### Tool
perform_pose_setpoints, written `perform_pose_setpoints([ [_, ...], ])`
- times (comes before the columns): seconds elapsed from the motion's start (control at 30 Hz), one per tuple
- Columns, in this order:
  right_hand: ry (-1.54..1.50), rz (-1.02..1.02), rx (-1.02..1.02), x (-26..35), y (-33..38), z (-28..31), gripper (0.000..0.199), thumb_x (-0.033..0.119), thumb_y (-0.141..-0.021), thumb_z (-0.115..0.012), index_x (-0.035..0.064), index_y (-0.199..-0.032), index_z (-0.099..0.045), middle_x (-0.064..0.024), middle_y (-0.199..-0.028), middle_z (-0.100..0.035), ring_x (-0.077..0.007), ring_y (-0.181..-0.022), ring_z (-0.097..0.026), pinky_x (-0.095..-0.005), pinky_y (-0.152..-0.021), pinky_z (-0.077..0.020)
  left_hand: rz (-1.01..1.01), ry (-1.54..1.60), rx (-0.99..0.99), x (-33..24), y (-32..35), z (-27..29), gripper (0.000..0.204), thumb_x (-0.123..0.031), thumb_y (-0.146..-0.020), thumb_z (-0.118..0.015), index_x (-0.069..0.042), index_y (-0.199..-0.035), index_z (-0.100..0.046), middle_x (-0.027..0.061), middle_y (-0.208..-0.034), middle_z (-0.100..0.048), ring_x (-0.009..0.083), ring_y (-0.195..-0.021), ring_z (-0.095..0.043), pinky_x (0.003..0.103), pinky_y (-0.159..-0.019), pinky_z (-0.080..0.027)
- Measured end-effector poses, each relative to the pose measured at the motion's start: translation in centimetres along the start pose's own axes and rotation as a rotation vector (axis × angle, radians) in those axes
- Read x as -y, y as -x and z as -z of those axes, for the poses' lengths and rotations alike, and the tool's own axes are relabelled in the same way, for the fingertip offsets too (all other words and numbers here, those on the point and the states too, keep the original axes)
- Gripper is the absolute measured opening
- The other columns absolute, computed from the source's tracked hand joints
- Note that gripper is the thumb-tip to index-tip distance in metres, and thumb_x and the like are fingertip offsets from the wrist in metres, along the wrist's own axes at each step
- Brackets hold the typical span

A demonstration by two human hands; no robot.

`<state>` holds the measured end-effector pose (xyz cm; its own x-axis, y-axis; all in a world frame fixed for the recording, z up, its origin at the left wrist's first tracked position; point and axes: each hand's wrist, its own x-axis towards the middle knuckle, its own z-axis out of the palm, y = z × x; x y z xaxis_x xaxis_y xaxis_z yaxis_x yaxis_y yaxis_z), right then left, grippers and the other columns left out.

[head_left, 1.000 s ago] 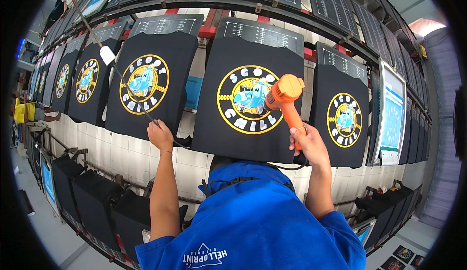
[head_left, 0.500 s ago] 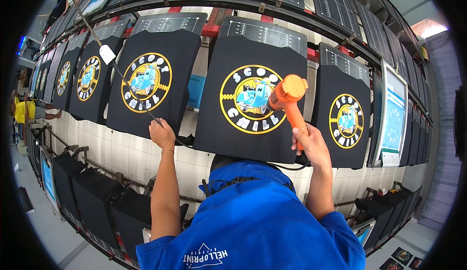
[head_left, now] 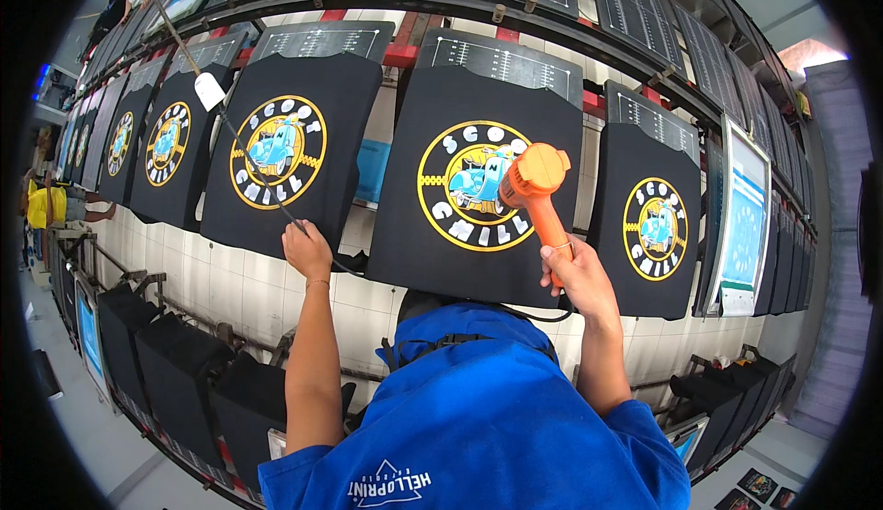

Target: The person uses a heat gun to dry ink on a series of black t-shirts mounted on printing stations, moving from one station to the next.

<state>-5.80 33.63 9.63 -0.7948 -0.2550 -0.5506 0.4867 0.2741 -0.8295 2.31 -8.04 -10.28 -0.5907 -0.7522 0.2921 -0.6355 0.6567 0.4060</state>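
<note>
While the right hand (head_left: 581,278) has its fingers wrapped around the handle (head_left: 548,227), the orange plastic heat gun (head_left: 541,177) is tilted at the centre right of the frame. Its nozzle overlaps the round yellow-and-blue print (head_left: 471,186) of a black cloth T-shirt (head_left: 405,252); I cannot tell whether they touch. I judge the tool rather light, with a stiff, smooth shell; the handle seems the safest place to hold, because the nozzle may be hot. Left of centre, the left hand (head_left: 308,249) pinches a long black cable (head_left: 254,162), which should bend easily but may catch on edges. The shirt looks soft and lies over a dark grey flat board (head_left: 501,55). Narrow gaps separate it from its neighbours; farther right, an upright framed screen (head_left: 740,220) limits sideways movement, so lifting upward seems the freest way.
</note>
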Motion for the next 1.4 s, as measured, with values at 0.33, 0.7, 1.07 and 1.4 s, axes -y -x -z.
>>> perform_pose_setpoints([
  [0.33, -0.064, -0.030, 0.022, 0.5, -0.3, 0.5, 0.029, 0.028, -0.094, -0.062, 0.0017, -0.106, -0.057, 0.0009, -0.072, -0.056, -0.0077, -0.060, -0.058, -0.0205, -0.049, -0.0439, -0.009, -0.031, 0.027, 0.7, 0.0, -0.3, 0.027, -0.023, -0.094, -0.049, 0.000, -0.092, -0.062, 0.0151, -0.088, -0.063, 0.0348, -0.089, -0.058, 0.046, -0.078, -0.045],
  [0.7, -0.026, -0.053, 0.068, 0.5, 0.4, -0.1, 0.034, 0.028, -0.093, -0.063, -0.0001, -0.111, -0.057, 0.0012, -0.072, -0.057, -0.0068, -0.059, -0.058, -0.0200, -0.048, -0.0441, -0.002, -0.024, 0.017, 0.7, 0.0, -0.3, 0.027, -0.023, -0.094, -0.048, 0.000, -0.093, -0.062, 0.0155, -0.089, -0.064, 0.0346, -0.090, -0.058, 0.045, -0.079, -0.046],
  [1.07, 0.000, -0.022, 0.093, 0.5, 0.0, -0.8, 0.033, 0.027, -0.093, -0.063, -0.0002, -0.110, -0.057, 0.0012, -0.072, -0.057, -0.0068, -0.060, -0.058, -0.0200, -0.048, -0.0448, -0.010, -0.017, -0.011, 0.1, -0.1, -0.1, 0.025, -0.020, -0.093, -0.050, 0.001, -0.084, -0.060, 0.0156, -0.087, -0.061, 0.0353, -0.086, -0.057, 0.045, -0.076, -0.045],
  [1.4, -0.021, -0.032, 0.098, 0.9, -0.4, -1.0, 0.031, 0.027, -0.093, -0.064, 0.0007, -0.109, -0.058, 0.0013, -0.073, -0.057, -0.0066, -0.060, -0.058, -0.0198, -0.048, -0.0444, -0.029, -0.021, -0.035, 0.4, -0.1, -0.2, 0.024, -0.020, -0.092, -0.051, 0.001, -0.084, -0.060, 0.0148, -0.087, -0.062, 0.0351, -0.086, -0.057, 0.046, -0.076, -0.045],
])
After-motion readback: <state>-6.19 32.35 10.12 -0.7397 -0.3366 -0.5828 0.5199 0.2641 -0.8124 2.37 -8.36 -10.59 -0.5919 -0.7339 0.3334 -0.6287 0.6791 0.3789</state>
